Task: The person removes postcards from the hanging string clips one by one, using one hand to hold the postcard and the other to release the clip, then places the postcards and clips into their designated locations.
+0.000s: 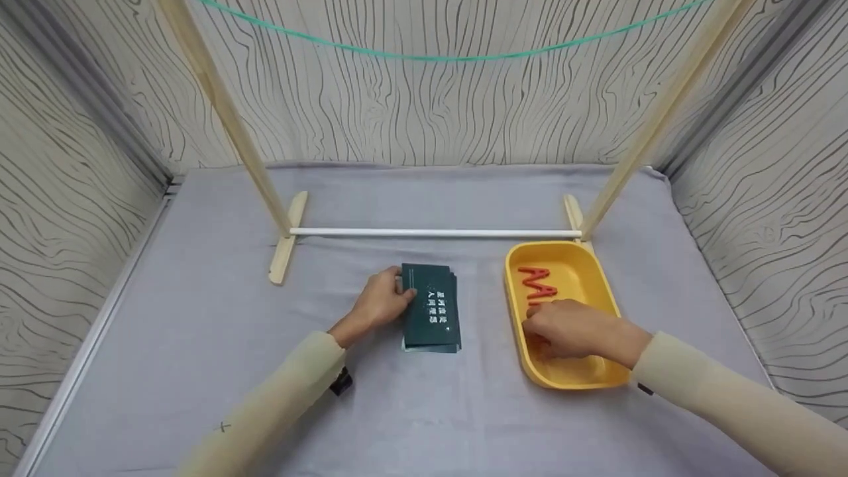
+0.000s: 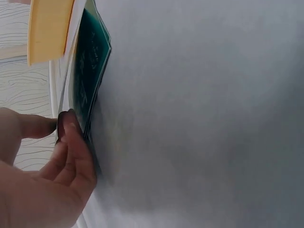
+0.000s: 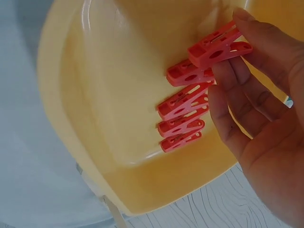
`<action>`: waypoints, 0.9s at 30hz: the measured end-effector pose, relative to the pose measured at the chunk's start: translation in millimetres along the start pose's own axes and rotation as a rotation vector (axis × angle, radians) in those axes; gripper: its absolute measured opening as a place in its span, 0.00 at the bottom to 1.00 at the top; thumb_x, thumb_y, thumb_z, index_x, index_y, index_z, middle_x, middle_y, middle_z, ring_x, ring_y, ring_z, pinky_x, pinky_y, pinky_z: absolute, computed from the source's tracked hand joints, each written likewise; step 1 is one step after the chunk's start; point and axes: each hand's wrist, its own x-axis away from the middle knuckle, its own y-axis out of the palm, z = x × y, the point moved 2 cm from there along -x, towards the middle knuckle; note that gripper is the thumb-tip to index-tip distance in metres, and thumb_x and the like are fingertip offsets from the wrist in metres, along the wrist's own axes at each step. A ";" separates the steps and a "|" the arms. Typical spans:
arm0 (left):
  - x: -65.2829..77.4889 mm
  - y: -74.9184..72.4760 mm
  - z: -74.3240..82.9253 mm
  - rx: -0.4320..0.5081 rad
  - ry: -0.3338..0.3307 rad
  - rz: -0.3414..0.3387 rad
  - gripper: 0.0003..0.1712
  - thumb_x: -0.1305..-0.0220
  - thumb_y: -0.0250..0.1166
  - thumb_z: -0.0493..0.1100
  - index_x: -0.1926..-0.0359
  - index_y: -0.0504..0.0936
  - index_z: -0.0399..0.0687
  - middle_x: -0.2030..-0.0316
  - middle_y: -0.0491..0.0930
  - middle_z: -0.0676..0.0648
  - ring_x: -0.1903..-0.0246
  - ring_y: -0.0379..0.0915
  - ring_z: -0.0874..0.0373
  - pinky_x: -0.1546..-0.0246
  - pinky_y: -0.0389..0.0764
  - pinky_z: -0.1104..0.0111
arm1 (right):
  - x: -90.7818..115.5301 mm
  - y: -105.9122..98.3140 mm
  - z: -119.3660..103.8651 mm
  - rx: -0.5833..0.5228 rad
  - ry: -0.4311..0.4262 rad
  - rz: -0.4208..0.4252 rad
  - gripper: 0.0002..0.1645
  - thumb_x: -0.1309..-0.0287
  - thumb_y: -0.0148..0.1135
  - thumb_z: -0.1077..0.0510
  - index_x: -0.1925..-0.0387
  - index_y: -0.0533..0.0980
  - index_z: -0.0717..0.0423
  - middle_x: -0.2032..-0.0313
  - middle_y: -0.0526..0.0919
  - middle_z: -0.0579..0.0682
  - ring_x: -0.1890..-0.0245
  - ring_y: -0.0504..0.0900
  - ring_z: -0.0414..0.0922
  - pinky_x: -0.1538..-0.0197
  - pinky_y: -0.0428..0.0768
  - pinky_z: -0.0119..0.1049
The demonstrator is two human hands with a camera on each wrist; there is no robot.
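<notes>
My left hand (image 1: 381,301) pinches the left edge of a dark green card (image 1: 417,318) with white writing. In the left wrist view, that card stands a little apart from the other green cards (image 2: 90,66) stacked under it on the cloth. Inside a yellow plastic basin (image 1: 606,298), my right hand (image 1: 573,330) holds a red clothespin (image 3: 218,47) between thumb and fingers, seen in the right wrist view. Several more red clothespins (image 3: 183,103) lie in a row on the basin's floor, partly hidden by the right hand in the head view.
Behind the cards, a white rod (image 1: 430,232) joins the feet of two wooden posts (image 1: 228,116) (image 1: 662,119). A green string (image 1: 424,57) sags between them. Grey cloth (image 1: 199,298) covers the table, with wood-patterned walls (image 1: 424,119) around it.
</notes>
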 end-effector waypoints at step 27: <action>6.4 3.6 -4.0 -0.281 0.132 0.029 0.29 0.31 0.70 0.46 0.36 0.79 0.32 0.61 0.90 0.39 0.73 0.76 0.59 0.69 0.78 0.65 | 0.8 9.2 -0.3 -0.018 0.014 0.011 0.08 0.45 0.75 0.63 0.70 0.81 0.52 0.75 0.75 0.43 0.77 0.68 0.38 0.72 0.69 0.30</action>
